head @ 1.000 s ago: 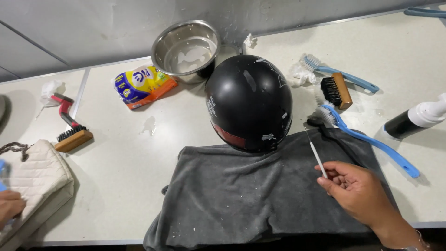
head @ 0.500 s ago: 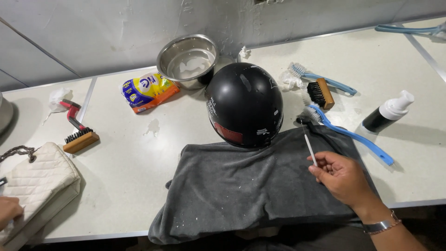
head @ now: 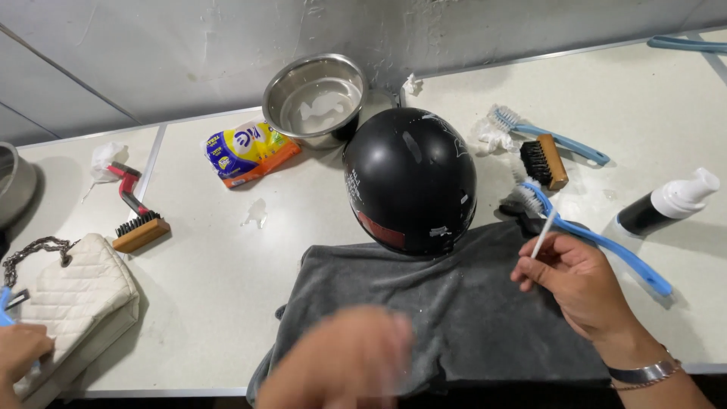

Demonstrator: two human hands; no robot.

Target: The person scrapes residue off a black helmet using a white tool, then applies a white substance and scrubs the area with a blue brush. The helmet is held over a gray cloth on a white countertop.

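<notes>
On a pale table [head: 227, 303], near the middle of its front edge, a dark grey cloth [head: 469, 318] lies spread flat. A glossy black helmet [head: 410, 180] sits on the cloth's back edge, dome up. The person's right hand [head: 579, 276] hovers over the cloth's right side, its fingers pinched together on a thin white stick [head: 542, 238] that points up and away toward the back of the table. The left hand [head: 341, 363] is low at the front edge, over the cloth's near left part; it is blurred, so I cannot tell whether its fingers are apart or together, and nothing shows in it.

Just right of the helmet, a long blue-handled brush [head: 598, 241] lies slanted toward the right front. Behind it lie a small wooden brush with black bristles [head: 544, 162] and a second blue brush [head: 549, 136]. A dark bottle with a white pump top [head: 666, 204] lies on its side near the right edge. Behind the helmet, against the back edge, stands a steel bowl [head: 316, 98], and left of it lies a yellow and orange packet [head: 248, 151]. Toward the left edge lie a red-handled brush [head: 133, 210] and a white quilted handbag with a chain strap [head: 68, 299]. Another person's hand [head: 19, 352] touches the bag at the front left corner.
</notes>
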